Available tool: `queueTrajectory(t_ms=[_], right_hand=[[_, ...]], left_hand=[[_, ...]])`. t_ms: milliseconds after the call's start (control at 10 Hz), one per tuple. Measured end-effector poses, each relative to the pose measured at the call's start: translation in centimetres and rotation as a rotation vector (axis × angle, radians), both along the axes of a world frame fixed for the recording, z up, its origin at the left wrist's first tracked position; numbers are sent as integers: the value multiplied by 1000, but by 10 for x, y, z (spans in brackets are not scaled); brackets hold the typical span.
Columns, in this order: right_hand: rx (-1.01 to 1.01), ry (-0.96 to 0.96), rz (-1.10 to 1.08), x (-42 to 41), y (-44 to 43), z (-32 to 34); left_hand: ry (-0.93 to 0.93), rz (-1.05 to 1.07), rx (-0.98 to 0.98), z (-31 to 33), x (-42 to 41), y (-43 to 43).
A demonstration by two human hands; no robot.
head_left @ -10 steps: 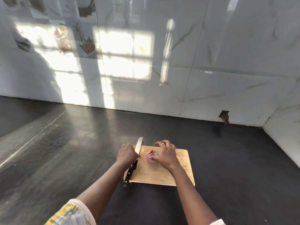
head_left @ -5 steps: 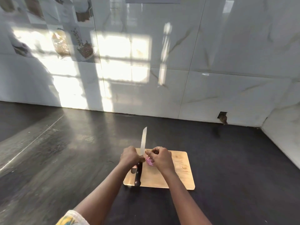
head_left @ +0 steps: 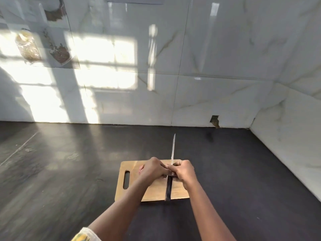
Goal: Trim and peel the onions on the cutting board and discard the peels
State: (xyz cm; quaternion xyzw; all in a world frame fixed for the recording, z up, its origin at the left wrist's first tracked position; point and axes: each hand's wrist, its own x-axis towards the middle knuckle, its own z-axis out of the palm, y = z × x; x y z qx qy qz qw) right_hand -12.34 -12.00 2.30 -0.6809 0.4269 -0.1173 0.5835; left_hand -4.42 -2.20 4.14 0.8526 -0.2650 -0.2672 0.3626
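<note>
Curling round knife (head_left: pixel 168 190) above cutting board (head_left: pixel 130 166): left hand (head_left: pixel 152 171), right hand (head_left: pixel 184 173); onion (head_left: pixel 141 169) peeks beside left.

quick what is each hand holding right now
left hand: holding the knife by the blade's base
right hand: curled beside the knife, what it holds cannot be told

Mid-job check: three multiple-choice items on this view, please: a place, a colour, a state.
1. The handle slot of the cutting board is at its: A left end; B right end; C far edge.
2. The counter is: A white; B dark; C green.
3. The knife is: A alone on the counter; B pointing at the person; C between both hands, tip toward the wall.
Answers: A, the slot shows beside the left hand; B, dark surface surrounds the board; C, the right hand meets the left over it.
</note>
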Motion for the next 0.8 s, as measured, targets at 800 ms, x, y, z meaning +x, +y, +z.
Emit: queueTrajectory(t_ms=[800], right_hand=[[-620,601,179,7,8,-5]], left_hand=[[-454,172,78,-15,38,19]])
